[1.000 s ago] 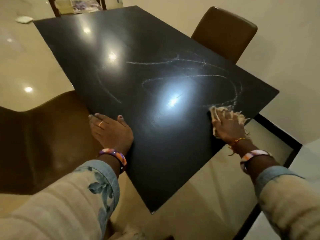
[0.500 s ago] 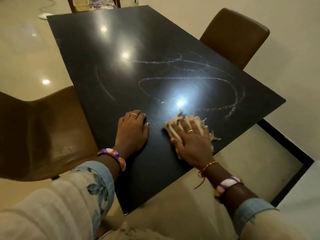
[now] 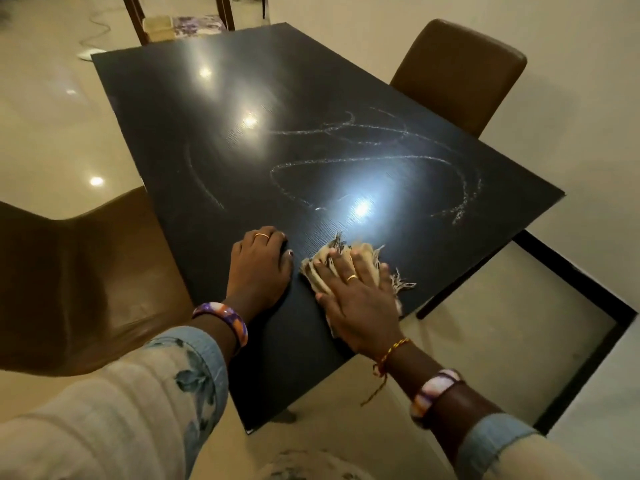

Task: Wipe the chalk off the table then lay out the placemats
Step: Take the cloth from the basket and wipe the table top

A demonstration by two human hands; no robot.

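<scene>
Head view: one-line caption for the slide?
Right hand presses a frayed cloth flat on the dark table, left hand braced beside it, chalk scribbles unwiped beyond.

The dark glossy table (image 3: 214, 140) carries looping chalk lines (image 3: 374, 161) across its middle. Nearer than the chalk, a frayed beige cloth (image 3: 367, 261) lies flat, probably folded, under a hand (image 3: 360, 299).

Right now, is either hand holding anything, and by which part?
Nothing is gripped. The right hand presses flat on the middle of the frayed cloth, pinning it to the table. The left hand rests bare on the table.
</scene>
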